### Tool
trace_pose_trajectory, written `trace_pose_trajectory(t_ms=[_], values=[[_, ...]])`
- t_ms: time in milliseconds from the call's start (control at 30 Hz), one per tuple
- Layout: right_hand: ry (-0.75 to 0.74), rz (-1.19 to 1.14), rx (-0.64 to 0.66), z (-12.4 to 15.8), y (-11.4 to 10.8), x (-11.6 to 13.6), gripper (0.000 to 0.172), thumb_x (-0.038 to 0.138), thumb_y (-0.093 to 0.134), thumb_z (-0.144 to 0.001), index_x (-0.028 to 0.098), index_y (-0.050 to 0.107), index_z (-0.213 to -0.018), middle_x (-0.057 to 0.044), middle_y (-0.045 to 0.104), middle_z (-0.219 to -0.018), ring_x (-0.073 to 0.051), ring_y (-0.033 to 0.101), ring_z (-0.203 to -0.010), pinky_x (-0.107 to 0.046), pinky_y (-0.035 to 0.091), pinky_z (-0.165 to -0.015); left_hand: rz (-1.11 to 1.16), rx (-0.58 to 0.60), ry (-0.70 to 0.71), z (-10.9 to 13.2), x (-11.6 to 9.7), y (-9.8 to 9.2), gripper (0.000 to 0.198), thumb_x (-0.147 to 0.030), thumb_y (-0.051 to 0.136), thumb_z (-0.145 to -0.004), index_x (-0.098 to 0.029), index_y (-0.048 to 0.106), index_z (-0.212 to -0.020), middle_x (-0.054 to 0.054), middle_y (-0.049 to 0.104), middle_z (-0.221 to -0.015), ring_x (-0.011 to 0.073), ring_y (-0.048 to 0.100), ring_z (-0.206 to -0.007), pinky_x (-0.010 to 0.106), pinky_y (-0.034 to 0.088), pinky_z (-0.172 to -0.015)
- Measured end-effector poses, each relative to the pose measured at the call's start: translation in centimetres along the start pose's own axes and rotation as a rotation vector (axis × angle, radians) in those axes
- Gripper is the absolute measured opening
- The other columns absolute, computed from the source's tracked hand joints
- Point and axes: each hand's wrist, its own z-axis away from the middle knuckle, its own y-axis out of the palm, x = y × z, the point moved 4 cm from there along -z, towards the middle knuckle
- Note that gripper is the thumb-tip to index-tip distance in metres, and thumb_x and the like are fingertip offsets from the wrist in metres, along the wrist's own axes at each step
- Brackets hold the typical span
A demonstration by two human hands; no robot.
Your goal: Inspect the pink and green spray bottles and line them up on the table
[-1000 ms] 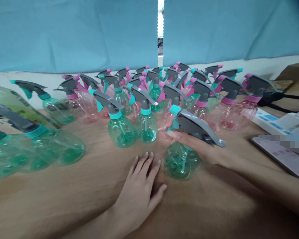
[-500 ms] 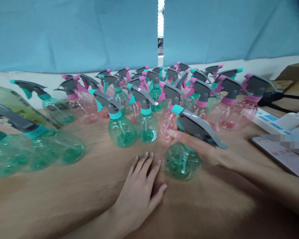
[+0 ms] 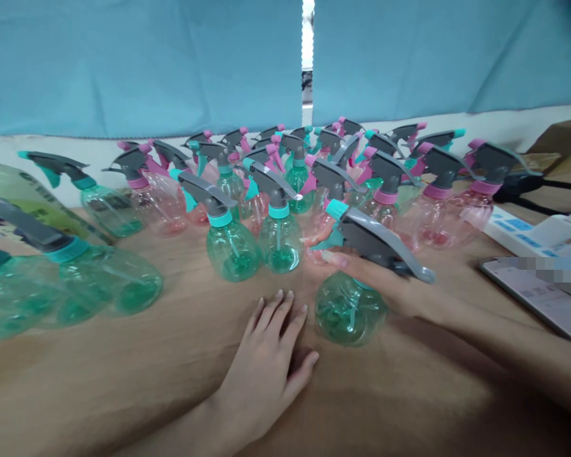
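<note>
A green spray bottle with a grey head and turquoise nozzle and collar stands upright on the table, in front of the other bottles. My right hand is around its neck under the grey head. The thumb points left across the near side, and fingers reach behind the turquoise trigger to its front; part of them is hidden. To the left of this bottle, my left hand lies flat on the wood, fingers slightly spread, holding nothing. Just beyond it are two more green spray bottles.
Several pink and green spray bottles crowd the back of the table. Other green bottles stand at left, near a large yellowish container. At right lie a phone and a white power strip. Blue cloth hangs behind.
The fingers of my right hand have loosened forward, and the turquoise trigger now sticks out farther from the bottle's neck. My left hand and the bottles have stayed in place.
</note>
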Motion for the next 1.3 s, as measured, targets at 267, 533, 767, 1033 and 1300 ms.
trace_pose_trajectory(t_ms=[267,533,767,1033,1300], values=[[0.074,-0.116,0.044,0.1,0.3,-1.0,0.029,0.042,0.058,-0.087,0.028,0.062,-0.112,-0.001,0.071,-0.095,-0.02,0.068,-0.083,-0.035,0.056,-0.071,0.007,-0.009,-0.005,0.0,0.0,0.0,0.051,-0.036,0.053,-0.092,-0.01,0.046,-0.135,0.017,0.041,-0.145,0.0323,0.035,-0.134,0.054,0.031,-0.107],[-0.036,-0.153,-0.016,-0.5,0.5,-0.2,0.03,0.034,0.063,-0.085,0.026,0.062,-0.114,-0.002,0.072,-0.104,-0.021,0.064,-0.106,-0.039,0.053,-0.091,-0.001,-0.01,-0.005,0.0,0.0,0.0,0.052,-0.035,0.054,-0.092,-0.01,0.046,-0.136,0.018,0.042,-0.144,0.0332,0.036,-0.133,0.054,0.032,-0.106],[-0.008,-0.176,-0.059,-0.6,0.5,-0.5,0.033,0.037,0.071,-0.077,0.024,0.062,-0.106,-0.003,0.068,-0.112,-0.018,0.07,-0.085,-0.035,0.058,-0.078,0.016,-0.017,-0.002,0.1,0.0,0.1,0.051,-0.035,0.052,-0.092,-0.011,0.044,-0.137,0.017,0.042,-0.145,0.0327,0.034,-0.134,0.053,0.032,-0.106],[-0.017,-0.195,-0.027,-0.7,1.0,-0.1,0.04,0.03,0.074,-0.074,0.025,0.061,-0.112,-0.001,0.067,-0.119,-0.021,0.065,-0.105,-0.038,0.055,-0.094,0.004,-0.02,-0.001,0.0,0.1,0.1,0.052,-0.034,0.055,-0.091,-0.008,0.046,-0.135,0.019,0.044,-0.142,0.0345,0.037,-0.133,0.054,0.033,-0.105],[-0.028,-0.204,-0.06,-0.5,1.4,0.1,0.047,0.023,0.076,-0.072,0.028,0.06,-0.116,-0.001,0.063,-0.127,-0.025,0.061,-0.115,-0.04,0.057,-0.093,0.007,-0.024,0.0,0.0,0.1,0.1,0.051,-0.035,0.054,-0.092,-0.011,0.045,-0.135,0.018,0.045,-0.142,0.0333,0.037,-0.133,0.055,0.033,-0.105]])
